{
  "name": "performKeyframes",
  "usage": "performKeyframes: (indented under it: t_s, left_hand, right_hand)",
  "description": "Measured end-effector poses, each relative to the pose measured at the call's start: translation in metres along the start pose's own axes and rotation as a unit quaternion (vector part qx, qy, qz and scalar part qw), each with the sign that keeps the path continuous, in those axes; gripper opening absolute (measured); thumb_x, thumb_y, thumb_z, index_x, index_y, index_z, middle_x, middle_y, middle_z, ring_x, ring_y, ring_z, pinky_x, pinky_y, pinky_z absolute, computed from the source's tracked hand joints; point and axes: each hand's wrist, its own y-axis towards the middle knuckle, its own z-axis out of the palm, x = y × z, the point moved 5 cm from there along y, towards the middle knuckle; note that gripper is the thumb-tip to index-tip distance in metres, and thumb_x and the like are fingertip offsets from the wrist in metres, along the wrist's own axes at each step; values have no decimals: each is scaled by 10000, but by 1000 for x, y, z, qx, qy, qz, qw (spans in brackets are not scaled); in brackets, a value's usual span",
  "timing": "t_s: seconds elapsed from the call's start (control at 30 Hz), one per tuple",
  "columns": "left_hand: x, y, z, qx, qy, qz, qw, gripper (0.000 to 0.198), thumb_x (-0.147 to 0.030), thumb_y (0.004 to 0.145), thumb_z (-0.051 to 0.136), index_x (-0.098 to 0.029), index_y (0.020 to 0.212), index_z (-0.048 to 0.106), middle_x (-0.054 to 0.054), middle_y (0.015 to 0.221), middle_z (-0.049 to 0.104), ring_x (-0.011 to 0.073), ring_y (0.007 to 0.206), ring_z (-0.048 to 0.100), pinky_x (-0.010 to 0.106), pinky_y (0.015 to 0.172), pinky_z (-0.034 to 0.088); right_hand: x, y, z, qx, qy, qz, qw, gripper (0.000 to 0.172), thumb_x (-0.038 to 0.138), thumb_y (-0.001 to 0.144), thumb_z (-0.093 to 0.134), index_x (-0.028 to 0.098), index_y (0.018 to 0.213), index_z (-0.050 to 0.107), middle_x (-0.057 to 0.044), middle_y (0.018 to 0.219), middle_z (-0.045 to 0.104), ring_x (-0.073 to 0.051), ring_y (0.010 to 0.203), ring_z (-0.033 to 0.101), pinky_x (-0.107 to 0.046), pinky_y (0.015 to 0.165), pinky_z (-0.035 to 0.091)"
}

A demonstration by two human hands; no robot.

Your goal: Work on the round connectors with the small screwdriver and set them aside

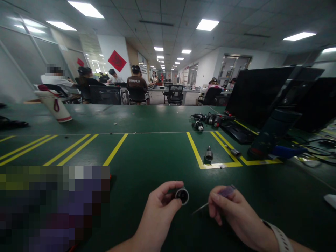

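My left hand [164, 206] is closed on a short round metal part [182, 196], gripped between thumb and fingers. Its open end, with a pale ring and dark inside, faces me. To the right, my right hand [231, 210] is closed around the purple handle of a small screwdriver [201, 208]. The thin shaft points left and down toward the metal part, apart from it. Beyond my hands, a metal socket-like part [209, 154] stands inside a yellow taped box, and a similar part [233, 151] lies on its side across the tape.
Several dark metal parts and tools [207, 120] lie near a black tray [237, 132]. A dark bottle [274, 133] and monitors [262, 94] stand at right, with cables beside them. A white cup [55, 105] stands far left on the green table [157, 154]. People sit beyond.
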Motion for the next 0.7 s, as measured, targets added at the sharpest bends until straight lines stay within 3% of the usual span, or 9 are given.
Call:
performKeyframes:
  t_s: [0.1,0.2,0.3,0.37,0.43,0.57,0.7]
  left_hand:
    - [4,3,0,3,-20,1,1000,338,-97,585,646,-191,898,736,37,821,762,223,836,679,336,795,495]
    - [5,2,1,13,-27,3,1000,329,-110,590,662,-192,899,740,45,831,765,222,832,679,336,789,500]
    - [2,-1,3,21,-25,10,999,294,-132,607,673,-182,889,736,50,835,763,215,821,679,326,775,506]
    - [0,-2,3,23,-23,9,999,294,-128,610,668,-175,893,731,51,827,762,212,811,681,322,765,510]
    - [-1,-3,4,22,-20,9,1000,298,-122,609,662,-171,896,728,51,824,763,209,801,682,316,751,512]
    - [-3,-3,4,19,-20,20,999,284,-127,590,671,-171,863,731,41,782,762,202,755,682,305,712,518]
    - [-5,-3,5,8,-3,19,1000,257,-131,585,680,-156,835,734,55,787,760,208,753,681,314,712,523]
  right_hand:
    - [14,-3,0,3,33,-55,998,254,414,769,697,172,712,642,-5,581,638,-100,520,568,-170,449,441]
    - [43,-15,7,38,-104,-202,973,195,329,872,590,186,764,666,-25,642,655,-119,558,590,-202,489,477]
    - [64,-32,27,96,-328,-343,875,160,181,901,518,175,842,666,-49,705,670,-144,625,618,-243,569,507]
    - [70,-41,40,115,-413,-414,803,130,129,890,520,156,924,642,-67,733,689,-159,660,640,-255,605,525]
    - [71,-46,49,120,-456,-460,752,123,115,888,526,139,967,617,-77,734,700,-163,660,651,-254,611,538]
    - [67,-50,58,105,-509,-503,691,121,144,919,490,142,919,611,-65,691,704,-157,622,660,-243,588,548]
    - [66,-52,62,75,-537,-521,659,188,160,951,436,141,910,619,-64,678,716,-155,619,675,-245,594,554]
